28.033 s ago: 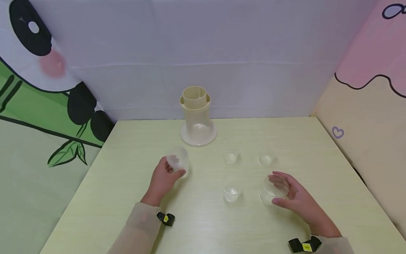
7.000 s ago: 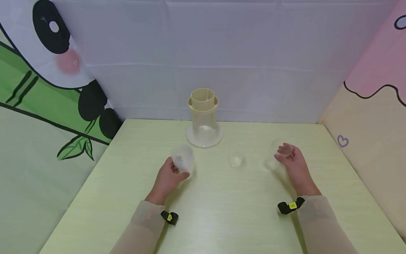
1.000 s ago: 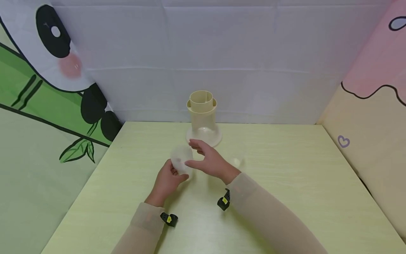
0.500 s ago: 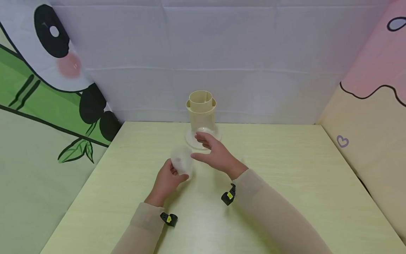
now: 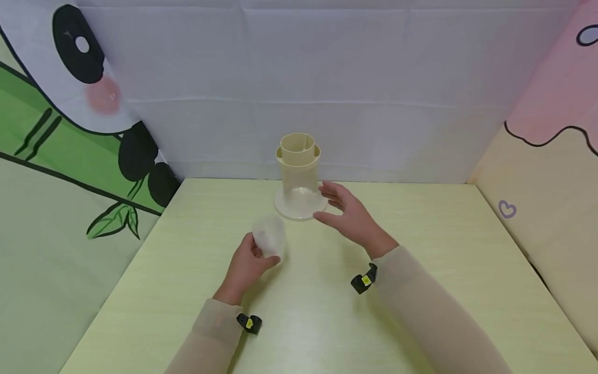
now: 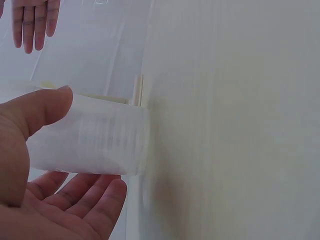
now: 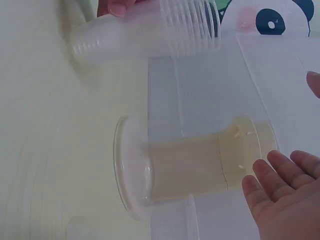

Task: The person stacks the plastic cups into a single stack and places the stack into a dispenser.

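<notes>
My left hand (image 5: 247, 267) grips a stack of nested clear plastic cups (image 7: 145, 35) tilted above the table; in the left wrist view, thumb and fingers lie on opposite sides of the stack (image 6: 107, 137). My right hand (image 5: 352, 215), its fingers spread and holding nothing, is just right of the cream-coloured cup holder (image 5: 299, 174). This holder has a round clear base and stands upright near the back edge. Faintly, at the bottom of the right wrist view, shows what looks like another clear cup (image 7: 82, 228); in the head view the right hand seems to cover it.
The pale wood table (image 5: 299, 322) backs onto a white cloth wall (image 5: 364, 93). Printed side panels (image 5: 537, 234) border it left and right. Black wrist cameras (image 5: 363, 280) sit at both sleeve cuffs.
My right hand has drawn away from the cup stack, moving right. The left hand stays put with its stack. Of several loose cups standing on the table earlier, most are gone from there.
</notes>
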Demonstrator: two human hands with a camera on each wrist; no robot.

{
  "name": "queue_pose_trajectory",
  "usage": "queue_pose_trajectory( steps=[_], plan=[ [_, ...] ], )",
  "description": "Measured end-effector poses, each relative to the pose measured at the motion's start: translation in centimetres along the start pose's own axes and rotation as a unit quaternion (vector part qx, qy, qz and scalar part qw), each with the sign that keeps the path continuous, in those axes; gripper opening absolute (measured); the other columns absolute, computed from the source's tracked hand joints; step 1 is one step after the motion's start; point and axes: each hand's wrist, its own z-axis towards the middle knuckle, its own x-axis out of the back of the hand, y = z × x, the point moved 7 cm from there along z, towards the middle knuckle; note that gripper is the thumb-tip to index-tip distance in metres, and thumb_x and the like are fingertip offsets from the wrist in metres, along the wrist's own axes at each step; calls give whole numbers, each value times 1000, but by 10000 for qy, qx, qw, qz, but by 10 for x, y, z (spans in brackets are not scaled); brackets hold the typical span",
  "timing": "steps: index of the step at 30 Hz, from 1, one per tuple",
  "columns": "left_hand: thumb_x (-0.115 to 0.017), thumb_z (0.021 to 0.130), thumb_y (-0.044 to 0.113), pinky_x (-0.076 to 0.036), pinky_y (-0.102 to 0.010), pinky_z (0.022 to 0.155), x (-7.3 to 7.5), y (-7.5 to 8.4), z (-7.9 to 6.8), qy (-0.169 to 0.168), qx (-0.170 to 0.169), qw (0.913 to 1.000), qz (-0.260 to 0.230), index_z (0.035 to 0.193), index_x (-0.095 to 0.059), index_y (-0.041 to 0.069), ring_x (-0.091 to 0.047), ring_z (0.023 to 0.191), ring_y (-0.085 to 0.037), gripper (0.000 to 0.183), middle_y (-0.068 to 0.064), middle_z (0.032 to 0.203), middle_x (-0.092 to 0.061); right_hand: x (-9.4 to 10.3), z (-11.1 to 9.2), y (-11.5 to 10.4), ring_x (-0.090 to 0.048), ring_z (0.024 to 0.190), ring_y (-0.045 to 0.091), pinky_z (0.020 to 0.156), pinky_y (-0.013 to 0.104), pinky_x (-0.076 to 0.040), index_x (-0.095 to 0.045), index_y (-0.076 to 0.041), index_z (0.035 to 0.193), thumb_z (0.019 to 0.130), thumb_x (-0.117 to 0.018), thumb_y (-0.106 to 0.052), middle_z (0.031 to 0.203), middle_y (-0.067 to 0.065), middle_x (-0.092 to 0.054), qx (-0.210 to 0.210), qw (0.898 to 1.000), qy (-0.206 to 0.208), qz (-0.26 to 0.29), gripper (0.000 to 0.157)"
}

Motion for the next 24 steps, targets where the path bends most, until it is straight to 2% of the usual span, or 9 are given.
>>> queue_pose_trajectory(
  steps=[5, 10, 15, 24],
  plan=[
    [-86, 84, 19, -44, -49, 112, 1, 3, -1, 12, 23, 10000, -80, 153, -33, 4, -48, 139, -37, 88, -20, 153, -46, 26, -8, 12, -40, 146, 24, 120, 38, -33, -30, -7, 160, 97, -75, -24, 158, 8, -42, -117, 9995, 266, -101, 79],
    [-85, 85, 17, -46, -48, 110, 2, 5, -3, 18, -46, 10000, -77, 152, -35, 4, -51, 137, -37, 84, -20, 150, -49, 47, -17, 26, -38, 147, 23, 121, 40, -32, -29, -10, 161, 98, -74, -28, 160, 6, -41, -333, 9982, 495, -40, 79],
    [-85, 86, 15, -47, -48, 109, 2, 6, -4, 23, -92, 9999, -56, 150, -37, 3, -52, 136, -37, 81, -20, 149, -50, 61, -26, 37, -36, 148, 22, 121, 43, -30, -27, -10, 162, 98, -73, -31, 161, 6, -38, -462, 9965, 673, 154, 82],
    [-84, 87, 14, -47, -49, 109, 3, 8, -5, 12, -83, 9999, 90, 150, -36, 2, -52, 136, -38, 80, -21, 149, -50, 78, -41, 50, -34, 150, 25, 122, 42, -29, -23, -4, 162, 100, -71, -26, 163, 11, -36, -473, 9927, 991, 491, 81]
  ],
)
